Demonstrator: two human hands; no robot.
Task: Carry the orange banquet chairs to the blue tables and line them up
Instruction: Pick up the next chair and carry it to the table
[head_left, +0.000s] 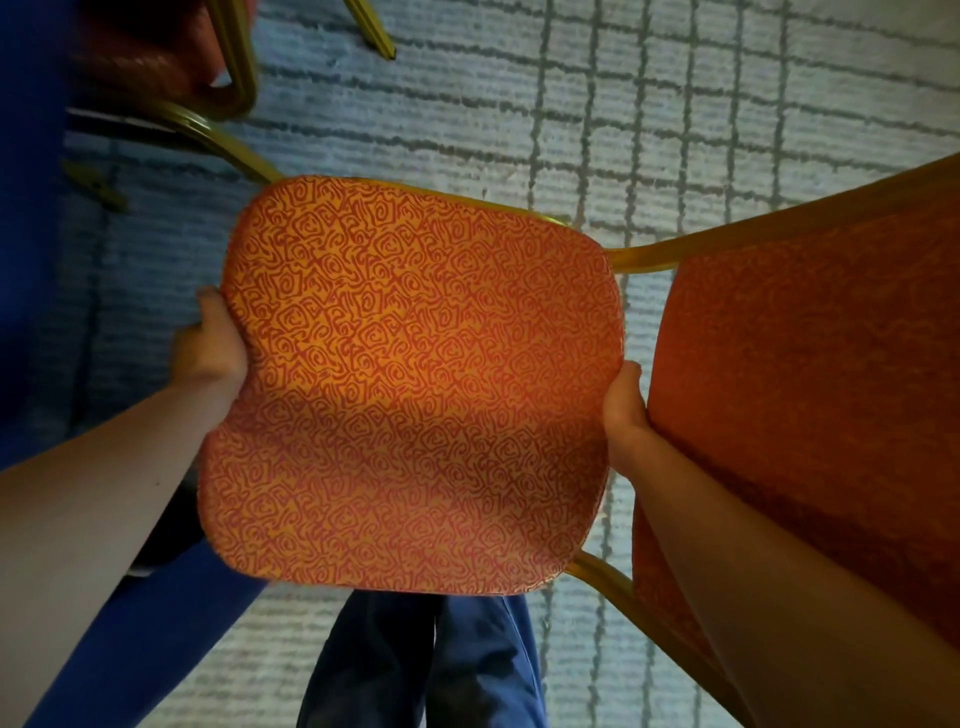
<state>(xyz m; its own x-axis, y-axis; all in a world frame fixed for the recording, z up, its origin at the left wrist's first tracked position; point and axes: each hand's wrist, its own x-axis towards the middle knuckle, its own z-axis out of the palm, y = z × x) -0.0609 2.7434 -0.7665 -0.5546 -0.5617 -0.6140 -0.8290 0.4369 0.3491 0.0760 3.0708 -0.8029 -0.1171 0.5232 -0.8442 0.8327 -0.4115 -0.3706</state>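
Note:
I look straight down on an orange banquet chair seat (415, 384) with a red swirl pattern and a gold metal frame. Its padded orange backrest (810, 389) stands to the right. My left hand (215, 348) grips the seat's left edge, thumb on top. My right hand (623, 410) grips the seat's right edge, wedged between seat and backrest. The fingers of both hands are hidden under the cushion. The chair's legs are hidden beneath the seat. A blue table cloth (26, 208) hangs along the left edge of view.
A second orange chair (156, 57) with gold legs stands at the top left, close to the blue cloth. The floor is pale blue-grey carpet (623, 104) with a dark grid pattern. My legs in blue trousers (431, 670) show below the seat.

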